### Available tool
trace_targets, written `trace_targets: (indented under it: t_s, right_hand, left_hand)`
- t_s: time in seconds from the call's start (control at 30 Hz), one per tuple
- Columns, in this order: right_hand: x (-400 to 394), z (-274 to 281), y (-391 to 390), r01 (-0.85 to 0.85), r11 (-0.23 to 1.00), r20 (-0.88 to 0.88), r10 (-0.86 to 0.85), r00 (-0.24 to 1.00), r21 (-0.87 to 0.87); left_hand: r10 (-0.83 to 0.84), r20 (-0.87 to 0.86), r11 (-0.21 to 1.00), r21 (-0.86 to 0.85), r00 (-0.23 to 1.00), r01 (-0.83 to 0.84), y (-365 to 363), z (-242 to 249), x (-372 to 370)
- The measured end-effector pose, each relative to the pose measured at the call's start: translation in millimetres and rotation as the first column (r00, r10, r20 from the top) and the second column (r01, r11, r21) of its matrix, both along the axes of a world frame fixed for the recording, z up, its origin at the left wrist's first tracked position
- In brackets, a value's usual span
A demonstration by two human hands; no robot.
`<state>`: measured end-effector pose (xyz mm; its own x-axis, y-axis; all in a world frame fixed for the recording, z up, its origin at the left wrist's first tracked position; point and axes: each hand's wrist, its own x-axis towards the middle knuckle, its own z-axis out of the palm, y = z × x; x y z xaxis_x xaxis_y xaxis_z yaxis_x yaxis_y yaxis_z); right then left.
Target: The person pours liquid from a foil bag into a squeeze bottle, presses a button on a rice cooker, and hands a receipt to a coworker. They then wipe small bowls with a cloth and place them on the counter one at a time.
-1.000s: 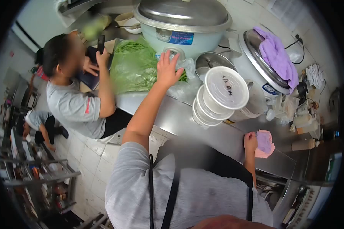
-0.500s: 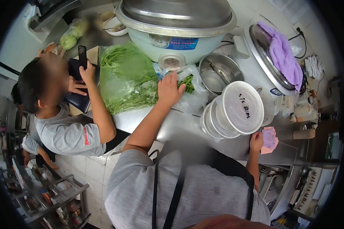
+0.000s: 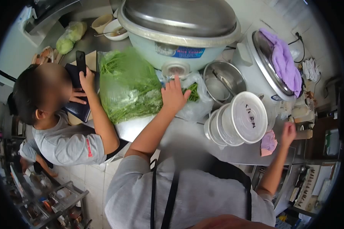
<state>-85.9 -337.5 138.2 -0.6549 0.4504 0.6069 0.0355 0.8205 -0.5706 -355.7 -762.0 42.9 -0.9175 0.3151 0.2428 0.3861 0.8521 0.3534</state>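
Where the clear plastic bag of green beans [image 3: 132,89] lies on the steel tabletop [image 3: 187,131], just in front of the big rice cooker [image 3: 179,30], the person's left hand [image 3: 174,95] rests spread on its right end, fingers open and closed on nothing. To shift the bag well, the grip should gather the loose plastic near that end rather than press on the beans, since slack film is likely to slip. The right hand [image 3: 289,133] is lifted, fingers loosely open and empty, just beside a pink cloth [image 3: 268,142] on the tabletop. Between the hands stands a leaning stack of lidded tubs [image 3: 239,122]. At the left, a co-worker's hand [image 3: 87,78] holds a phone [image 3: 80,62].
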Motion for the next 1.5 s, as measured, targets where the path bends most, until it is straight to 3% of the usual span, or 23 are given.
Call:
trace_targets:
  t_s: [0.03, 0.1, 0.13, 0.2, 0.23, 0.3, 0.37, 0.4, 0.57, 0.67, 0.77, 0.97, 1.17, 1.2, 1.3, 1.4, 1.5]
  right_hand:
    - [-27, 50, -24, -0.016, 1.000, 0.000, 0.016, 1.000, 0.005]
    - [-89, 136, -70, -0.029, 0.975, 0.044, 0.020, 0.999, 0.219]
    - [-129, 165, -107, -0.175, 0.980, -0.014, 0.177, 0.984, 0.096]
    - [-199, 204, -163, -0.335, 0.923, 0.157, 0.308, 0.938, 0.189]
    - [-237, 212, -189, -0.463, 0.874, 0.229, 0.426, 0.875, 0.146]
    - [-308, 211, -238, -0.436, 0.883, 0.392, 0.344, 0.853, 0.174]
    - [-419, 181, -236, -0.523, 0.723, 0.466, 0.309, 0.829, 0.452]
    - [-415, 198, -282, -0.395, 0.781, 0.576, 0.055, 0.816, 0.484]
    - [-477, 185, -321, -0.167, 0.870, 0.580, -0.155, 0.800, 0.464]
    - [-510, 176, -305, -0.243, 0.837, 0.614, -0.133, 0.778, 0.490]
    - [-524, 174, -296, -0.233, 0.888, 0.659, -0.099, 0.746, 0.396]
    - [-538, 174, -287, -0.311, 0.828, 0.656, -0.088, 0.750, 0.467]
    - [-540, 186, -271, -0.169, 0.797, 0.514, -0.197, 0.835, 0.580]
    - [-565, 181, -251, -0.267, 0.659, 0.519, -0.218, 0.827, 0.703]
    - [-580, 181, -238, -0.482, 0.357, 0.591, -0.332, 0.735, 0.800]
    - [-543, 188, -269, -0.296, 0.835, 0.618, -0.066, 0.783, 0.464]
    - [-534, 177, -283, -0.272, 0.856, 0.615, -0.065, 0.786, 0.439]
  left_hand:
    - [-0.001, -0.009, 1.000, 0.002, 1.000, 0.001, -1, 0, -1]
    - [-0.010, -0.024, 1.000, 0.007, 1.000, 0.010, -1, -2, -1]
    - [-0.008, -0.076, 1.000, 0.027, 0.997, 0.010, -2, -3, -1]
    - [-0.023, -0.070, 0.999, 0.040, 0.997, 0.026, -3, -1, 0]
    - [-0.031, -0.066, 0.998, 0.046, 0.997, 0.034, -4, -1, 0]
    - [-0.038, -0.044, 0.998, 0.048, 0.998, 0.040, -5, 0, 1]
    - [-0.044, -0.012, 0.998, 0.041, 0.999, 0.045, -5, 1, 0]
    - [-0.041, -0.024, 0.999, 0.032, 0.999, 0.042, -5, 0, 0]
    - [-0.061, 0.020, 0.996, 0.061, 0.998, 0.060, -8, 1, -2]
    - [-0.070, 0.053, 0.994, 0.090, 0.996, 0.065, -9, 6, -2]
    - [-0.075, 0.035, 0.991, 0.112, 0.997, 0.071, -10, 0, -3]
    - [-0.079, 0.056, 0.992, 0.104, 0.995, 0.073, -9, -1, -4]
    - [-0.071, 0.051, 0.993, 0.096, 0.996, 0.066, -9, 1, -2]
    - [-0.069, 0.059, 0.994, 0.092, 0.996, 0.064, -9, 2, -2]
    - [-0.062, 0.064, 0.995, 0.083, 0.996, 0.057, -8, 3, -2]
    - [-0.060, 0.047, 0.995, 0.083, 0.997, 0.056, -8, 1, -2]
    - [-0.059, 0.036, 0.995, 0.083, 0.998, 0.056, -8, 0, -3]
